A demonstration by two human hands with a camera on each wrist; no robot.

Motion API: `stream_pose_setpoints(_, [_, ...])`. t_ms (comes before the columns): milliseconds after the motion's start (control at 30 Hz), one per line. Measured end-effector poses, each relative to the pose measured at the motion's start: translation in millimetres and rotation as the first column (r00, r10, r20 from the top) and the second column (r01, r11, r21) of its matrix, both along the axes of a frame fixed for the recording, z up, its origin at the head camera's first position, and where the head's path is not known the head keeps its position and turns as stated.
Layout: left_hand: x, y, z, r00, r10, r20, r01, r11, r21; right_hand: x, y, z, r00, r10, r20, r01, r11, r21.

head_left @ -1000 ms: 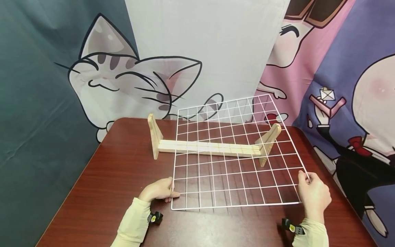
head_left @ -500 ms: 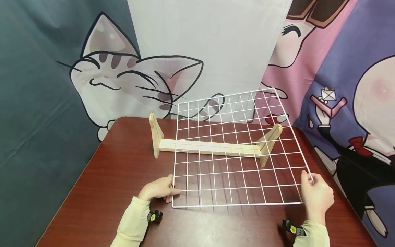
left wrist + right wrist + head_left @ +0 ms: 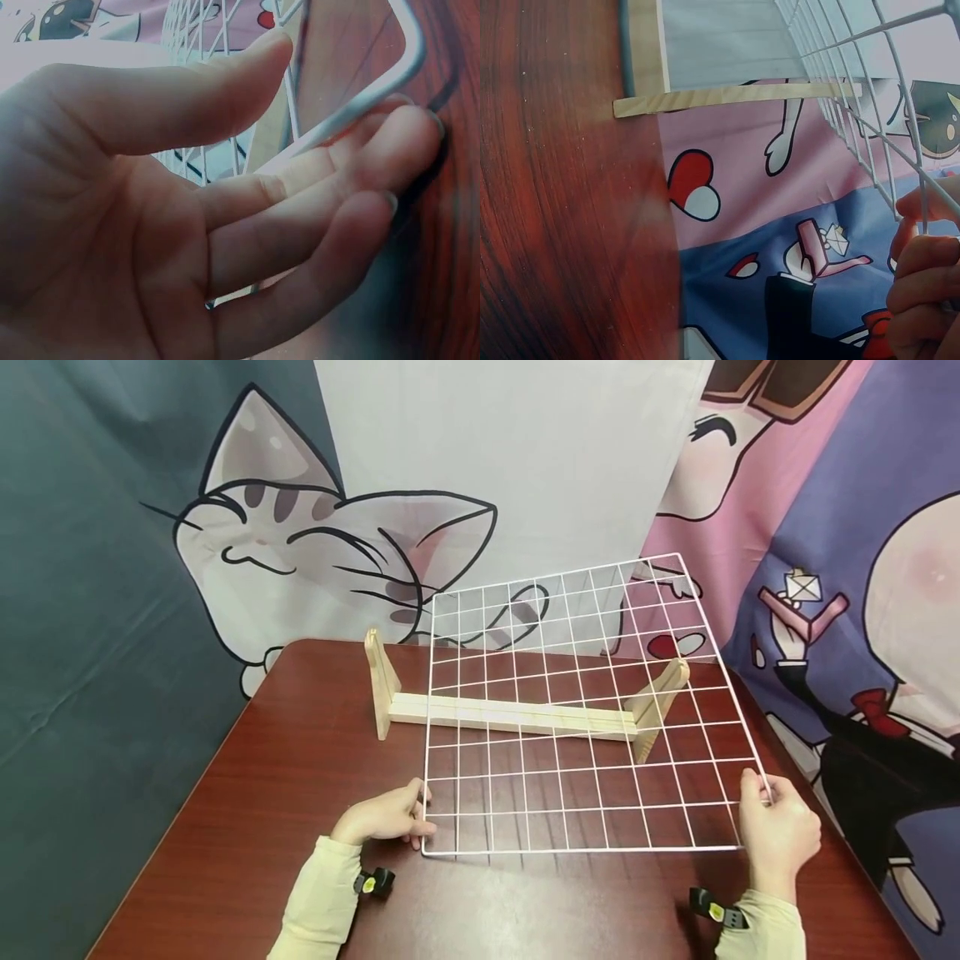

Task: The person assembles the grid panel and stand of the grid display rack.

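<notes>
A white wire grid panel (image 3: 559,772) is held tilted above the table, its far edge raised higher than its near edge. My left hand (image 3: 382,814) holds its left side near the front corner, thumb and fingers on either side of the wire. In the left wrist view, the panel's rounded corner wire (image 3: 360,97) lies against the fingers. The right hand (image 3: 780,831) grips the right side wire near the front corner, fingers curled in the right wrist view. Behind the panel, a pale wooden stand (image 3: 510,716) with two upright ends shows through the mesh.
Everything is over a dark red-brown wooden table (image 3: 285,760). A cloth backdrop (image 3: 525,460) printed with cartoon figures hangs along its back and sides. The stand's left upright (image 3: 381,685) is just outside the panel's outline.
The panel's far edge has risen, so the panel tilts more steeply. Both hands have shifted slightly right with it, keeping hold. The wooden stand stays in place.
</notes>
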State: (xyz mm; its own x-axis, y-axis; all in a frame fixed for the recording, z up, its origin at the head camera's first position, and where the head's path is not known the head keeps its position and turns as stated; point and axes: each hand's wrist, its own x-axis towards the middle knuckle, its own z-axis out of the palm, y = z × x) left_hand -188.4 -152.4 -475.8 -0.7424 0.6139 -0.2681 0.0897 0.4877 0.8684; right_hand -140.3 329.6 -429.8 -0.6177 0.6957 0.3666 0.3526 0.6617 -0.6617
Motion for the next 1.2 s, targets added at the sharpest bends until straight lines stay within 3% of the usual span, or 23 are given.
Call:
stream_pose_setpoints(200, [-1.5, -1.0, -2.3, 0.996, 0.033, 0.084, -0.044, 0.989, 0.139, -0.2, -3, -3.4, 0.99, -0.009, -0.137, 0.008, 1.0, -0.007])
stream_pose_setpoints(433, [-2.9, -6.3, -7.2, 0.992, -0.025, 0.127, -0.012, 0.961, 0.277, 1.8, -8, -8.6, 0.964, -0.025, -0.263, 0.02, 1.0, -0.022])
stream_pose_setpoints(533, [-2.7, -7.5, -7.1, 0.992, -0.026, 0.12, -0.01, 0.956, 0.292, 1.3, -9, -8.4, 0.955, -0.03, -0.296, 0.019, 0.999, -0.04])
stream_pose_setpoints(800, [-4.0, -5.8, -6.5, 0.994, 0.054, 0.091, -0.079, 0.952, 0.296, -1.7, -11, -13.3, 0.928, -0.033, -0.372, -0.003, 0.995, -0.095])
stream_pose_setpoints(1200, [-5.8, -9.1, -1.3, 0.999, 0.047, 0.013, -0.048, 0.943, 0.33, -2.9, -15, -17.4, 0.903, -0.048, -0.426, -0.037, 0.981, -0.189])
